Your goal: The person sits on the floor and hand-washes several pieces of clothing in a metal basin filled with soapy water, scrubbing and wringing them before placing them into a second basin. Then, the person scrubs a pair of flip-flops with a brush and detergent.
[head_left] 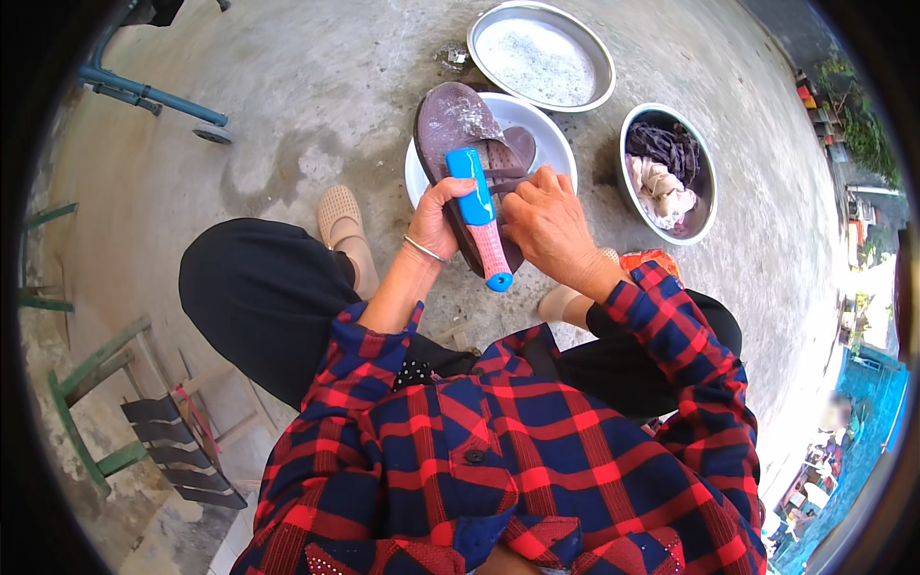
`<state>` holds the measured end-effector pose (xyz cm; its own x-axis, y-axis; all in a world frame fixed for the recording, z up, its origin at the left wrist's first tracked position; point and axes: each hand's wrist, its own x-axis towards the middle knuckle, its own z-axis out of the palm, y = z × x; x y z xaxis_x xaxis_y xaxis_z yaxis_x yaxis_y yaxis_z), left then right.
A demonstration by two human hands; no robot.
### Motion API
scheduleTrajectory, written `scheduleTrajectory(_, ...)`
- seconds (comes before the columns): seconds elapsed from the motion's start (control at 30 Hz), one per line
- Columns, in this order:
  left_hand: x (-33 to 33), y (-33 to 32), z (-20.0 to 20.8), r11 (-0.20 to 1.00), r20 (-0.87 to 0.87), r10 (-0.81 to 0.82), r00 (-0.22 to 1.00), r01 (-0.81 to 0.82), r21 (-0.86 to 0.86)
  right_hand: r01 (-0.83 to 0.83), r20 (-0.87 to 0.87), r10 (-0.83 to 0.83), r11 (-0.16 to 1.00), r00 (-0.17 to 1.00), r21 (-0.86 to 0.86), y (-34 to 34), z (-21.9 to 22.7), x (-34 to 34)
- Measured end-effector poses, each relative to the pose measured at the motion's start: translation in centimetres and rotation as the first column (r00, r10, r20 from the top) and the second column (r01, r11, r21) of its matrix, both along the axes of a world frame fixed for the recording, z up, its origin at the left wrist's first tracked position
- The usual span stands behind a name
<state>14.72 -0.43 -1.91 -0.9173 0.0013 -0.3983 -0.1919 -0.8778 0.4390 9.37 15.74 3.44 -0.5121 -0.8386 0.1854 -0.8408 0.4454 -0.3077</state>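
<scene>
A brown slipper (448, 123) with white suds on its sole is held up over a white basin (559, 144). My left hand (436, 218) grips its edge, the thumb pressing a brush (471, 196) with a blue head and a pink handle flat against it. The brush's bristles are hidden. My right hand (548, 222) is closed at the slipper's strap, fingers curled and pinching there; the fingertips are partly hidden. Another brown slipper (518, 146) shows in the basin behind the held one.
A metal basin of sudsy water (537, 62) stands just beyond. To the right, a smaller metal basin (709, 182) holds dark and pale wet cloths (659, 187). Chairs with green frames (72, 388) stand at left, and a blue metal frame with a wheel (153, 94) farther off.
</scene>
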Motion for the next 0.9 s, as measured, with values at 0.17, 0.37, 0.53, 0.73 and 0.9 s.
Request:
scheduleTrajectory(0.17,-0.3,-0.2,0.7,0.998,-0.016,0.056,0.998,-0.055,0.032,0.172,-0.012,-0.174,0.979,0.985,-0.108,-0.3,1.9,-0.4)
scheduleTrajectory(0.37,0.0,0.0,0.7,1.000,-0.007,0.017,1.000,-0.017,0.022,0.469,0.355,-0.447,0.883,0.821,0.028,-0.5,0.9,-2.0)
scheduleTrajectory(0.53,0.0,0.5,0.4,1.000,-0.024,-0.021,0.999,0.021,0.013,0.362,0.312,-0.344,0.932,0.886,-0.001,-0.6,0.1,-1.5)
scheduleTrajectory(0.73,-0.1,-0.1,0.2,0.999,-0.016,0.000,1.000,0.000,0.032,0.085,0.112,-0.079,0.995,0.991,-0.051,-0.3,0.3,-1.1)
scheduleTrajectory(0.9,-0.4,-0.2,-0.1,0.999,-0.003,0.051,0.999,-0.051,-0.004,-0.170,0.038,0.166,0.972,0.985,0.162,0.3,1.2,-0.9)
